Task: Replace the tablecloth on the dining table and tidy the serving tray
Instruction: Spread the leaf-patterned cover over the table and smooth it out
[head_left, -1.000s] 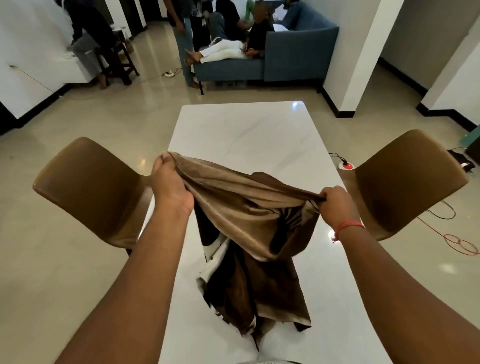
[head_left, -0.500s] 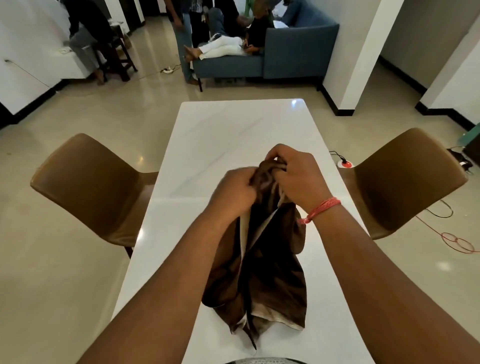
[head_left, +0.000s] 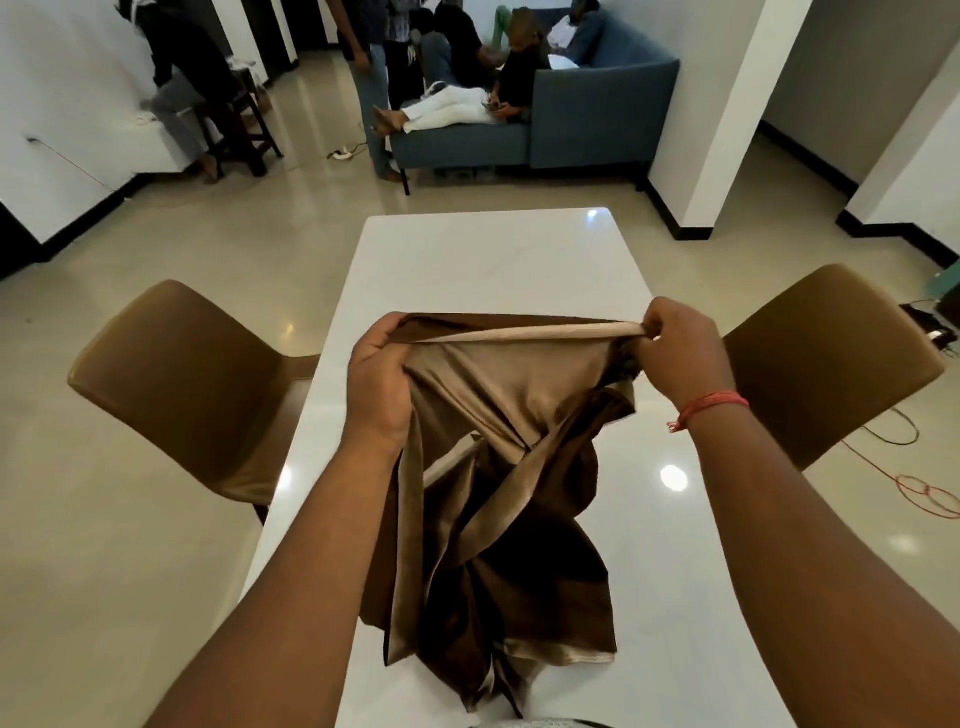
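Both hands hold a brown satin cloth (head_left: 498, 467) above the white desk (head_left: 467, 260). The left hand (head_left: 379, 379) grips a bunched corner of it, fingers curled round the fabric. The right hand (head_left: 675, 353) pinches the other end of the same top edge between thumb and fingertips; a red thread (head_left: 711, 405) circles that wrist. Between the hands the pale hem is pulled into a nearly straight line. Below it the rest of the cloth hangs in twisted folds, dark side and lighter side mixed, and its lower end lies crumpled on the near part of the desk. The far part of the desk is bare white. A brown chair (head_left: 192, 384) stands at each long side of the desk, and a blue sofa (head_left: 587, 119) with people on it sits beyond the far end.
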